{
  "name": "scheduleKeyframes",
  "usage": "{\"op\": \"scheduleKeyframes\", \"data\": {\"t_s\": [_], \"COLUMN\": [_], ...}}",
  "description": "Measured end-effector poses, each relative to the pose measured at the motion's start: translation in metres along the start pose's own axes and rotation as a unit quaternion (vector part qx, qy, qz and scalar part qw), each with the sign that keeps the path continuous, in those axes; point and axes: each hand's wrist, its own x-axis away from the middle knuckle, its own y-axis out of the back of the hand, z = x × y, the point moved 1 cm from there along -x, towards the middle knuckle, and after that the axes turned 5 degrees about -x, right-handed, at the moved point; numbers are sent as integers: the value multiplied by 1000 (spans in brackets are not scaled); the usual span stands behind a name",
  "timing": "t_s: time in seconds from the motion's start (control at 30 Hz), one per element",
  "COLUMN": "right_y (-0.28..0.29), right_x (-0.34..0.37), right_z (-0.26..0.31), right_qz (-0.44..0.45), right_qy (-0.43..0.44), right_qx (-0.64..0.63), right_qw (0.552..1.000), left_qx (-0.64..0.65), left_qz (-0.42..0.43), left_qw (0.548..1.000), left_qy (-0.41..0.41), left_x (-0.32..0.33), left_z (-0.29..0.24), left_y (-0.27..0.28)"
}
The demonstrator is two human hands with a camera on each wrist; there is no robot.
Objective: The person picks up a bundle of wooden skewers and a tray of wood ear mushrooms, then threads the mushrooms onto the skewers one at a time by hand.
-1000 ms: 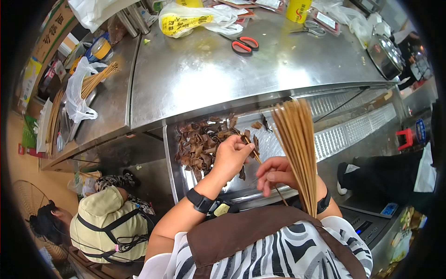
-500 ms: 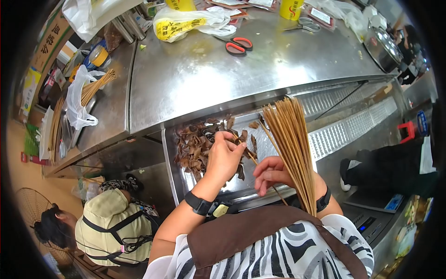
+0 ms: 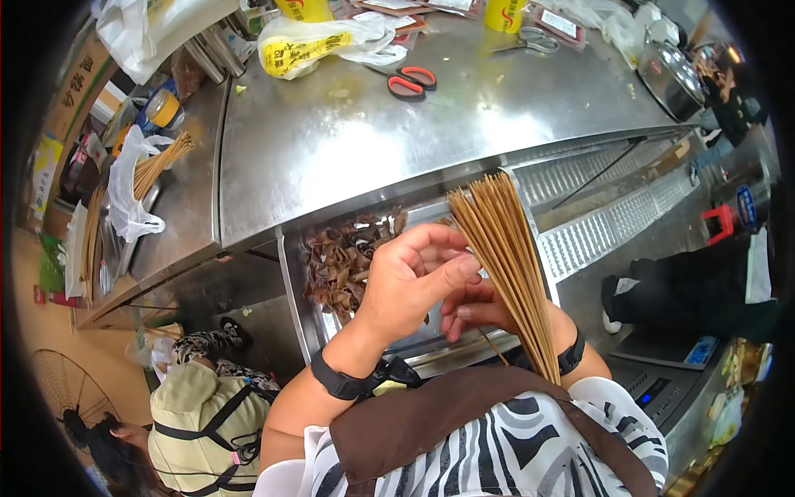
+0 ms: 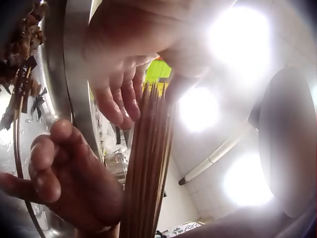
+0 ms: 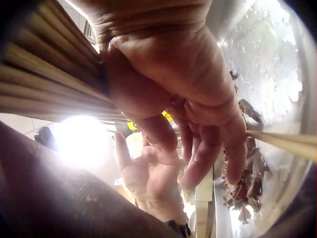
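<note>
My left hand [image 3: 406,277] is at the upper ends of a bundle of thin wooden skewers [image 3: 505,265]; its thumb and fingers [image 4: 116,101] stand apart on either side of the tips. The bundle leans along the inside of my right wrist, its lower ends at the brown apron. My right hand [image 3: 476,311] sits just below, fingers loosely curled with nothing visible between them. A skewer [image 5: 282,144] passes behind its outer finger; in the left wrist view a skewer [image 4: 18,129] runs to dark pieces in the tray. Brown wood ear pieces [image 3: 339,265] fill the left of the metal tray [image 3: 291,286].
The steel counter [image 3: 331,141] runs above the tray, with red-handled scissors [image 3: 410,83], grey scissors [image 3: 538,40] and plastic bags [image 3: 306,50] on it. More skewers [image 3: 161,166] lie in a bag at left. A person [image 3: 199,422] sits at lower left; a perforated metal panel [image 3: 613,224] is right.
My left hand has left the skewer over the tray and moved right to the tips of the bundle. My right hand has stayed nearly in place, and the head view has shifted slightly.
</note>
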Motion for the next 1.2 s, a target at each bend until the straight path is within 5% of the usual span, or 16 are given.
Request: {"op": "scheduleKeyframes", "data": {"t_s": [0.17,0.37,0.57,0.67,0.8,0.97,1.2], "right_y": [5,11,34,36,36,28,30], "right_x": [-3,-2,-6,-8,-13,-6,-2], "right_z": [-10,-4,-9,-21,-28,-23,-26], "right_qz": [2,49,68,-15,27,30,62], "right_qy": [-1,-68,-17,30,39,67,58], "right_qx": [-13,-43,-92,-102,-175,-117,-117], "right_qw": [1000,996,993,994,983,990,989], "left_qx": [-7,-27,-58,-59,-95,-148,-290], "left_qz": [-48,-42,-44,-41,-36,-25,-6], "left_qw": [998,995,986,985,980,982,946], "left_qy": [-29,86,151,156,169,111,143], "left_x": [2,-20,-33,-28,-21,-13,23], "left_z": [-7,7,41,49,47,38,27], "left_y": [-1,17,36,39,44,43,57]}}
